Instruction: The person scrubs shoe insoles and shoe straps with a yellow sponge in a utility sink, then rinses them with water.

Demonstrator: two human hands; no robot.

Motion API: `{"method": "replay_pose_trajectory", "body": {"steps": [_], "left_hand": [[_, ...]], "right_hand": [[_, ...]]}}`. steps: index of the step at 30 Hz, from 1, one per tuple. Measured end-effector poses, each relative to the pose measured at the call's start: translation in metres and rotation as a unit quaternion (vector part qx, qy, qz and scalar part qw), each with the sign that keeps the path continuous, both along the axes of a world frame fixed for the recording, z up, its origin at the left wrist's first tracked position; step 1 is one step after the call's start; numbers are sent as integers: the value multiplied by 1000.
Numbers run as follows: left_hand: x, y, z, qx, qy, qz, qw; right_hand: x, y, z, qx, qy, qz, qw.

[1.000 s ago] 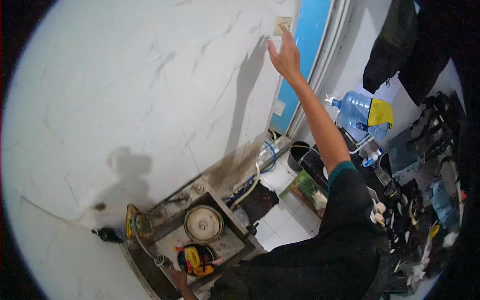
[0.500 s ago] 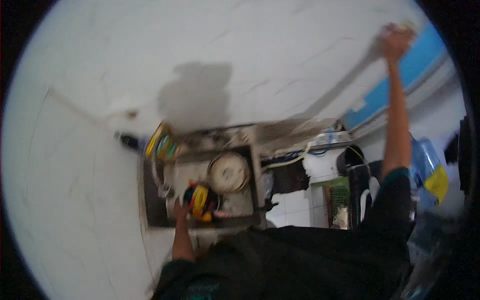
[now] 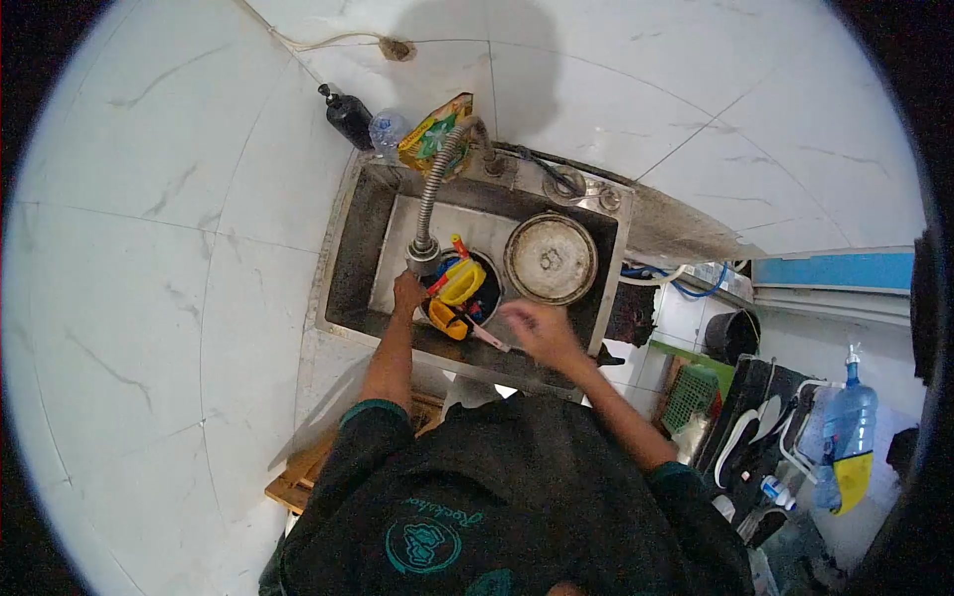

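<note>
A dark round container [image 3: 491,291] in the sink holds yellow, red and blue items, among them a yellow scoop-shaped piece [image 3: 462,283]. My left hand [image 3: 408,292] is closed at its left edge, below the faucet head [image 3: 423,256]; what the fingers grip is hidden. A red piece shows beside those fingers. My right hand [image 3: 537,330], slightly blurred, hovers over the front of the sink with its fingers apart and nothing visible in them. Near it are a pale handle [image 3: 489,339] sticking out of the container and a stained round lid or pan [image 3: 551,258].
The steel sink [image 3: 340,248] stands against a tiled wall. On its back ledge are a black pump bottle [image 3: 347,118], a clear bottle [image 3: 389,130] and a yellow-green pouch [image 3: 437,134]. A flexible metal faucet [image 3: 430,194] arches over the basin. Rightward are a black bucket [image 3: 730,336] and a blue bottle [image 3: 850,417].
My right hand has come down from high on the wall by the blue strip to the sink. My left hand stays at the container. The view has turned and sharpened.
</note>
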State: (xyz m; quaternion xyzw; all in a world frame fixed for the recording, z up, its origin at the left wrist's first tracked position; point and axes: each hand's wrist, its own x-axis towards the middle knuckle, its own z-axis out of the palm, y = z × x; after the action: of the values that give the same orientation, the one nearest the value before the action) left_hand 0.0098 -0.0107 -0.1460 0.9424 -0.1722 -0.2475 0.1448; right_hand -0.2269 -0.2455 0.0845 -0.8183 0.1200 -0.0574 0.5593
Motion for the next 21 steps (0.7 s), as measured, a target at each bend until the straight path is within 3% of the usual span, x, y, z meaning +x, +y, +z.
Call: {"method": "replay_pose_trajectory", "body": {"steps": [4,7,8,9,12,15,16,18,19,21], "left_hand": [[15,-4,21,-101,2,2,995],[16,-8,39,-237,34,30,970],[18,-6,40,-286,41,35,957],[26,9,-16,-320,43,52,945],[20,8,1,-230,53,46,971],[-5,-8,66,-258,-48,-17,965],[-9,-14,78,-278,-66,-25,958],[-12,-18,66,-324,47,-16,945],[-15,-17,61,-326,66,-21,943],[-25,-37,114,-390,157,-12,907]], "right_hand": [[37,50,-81,-68,105,49,991],[87,72,-119,48,192,-126,972],[103,80,-151,-19,161,-190,968],[117,88,-176,-85,130,-251,955],[154,93,-128,-17,320,-269,908],[160,99,-137,-2,319,-263,911],[159,98,-140,-5,268,-281,922],[149,95,-152,-9,163,-314,935],[147,94,-157,-69,87,-324,939],[140,92,-167,67,69,-317,943]]}}
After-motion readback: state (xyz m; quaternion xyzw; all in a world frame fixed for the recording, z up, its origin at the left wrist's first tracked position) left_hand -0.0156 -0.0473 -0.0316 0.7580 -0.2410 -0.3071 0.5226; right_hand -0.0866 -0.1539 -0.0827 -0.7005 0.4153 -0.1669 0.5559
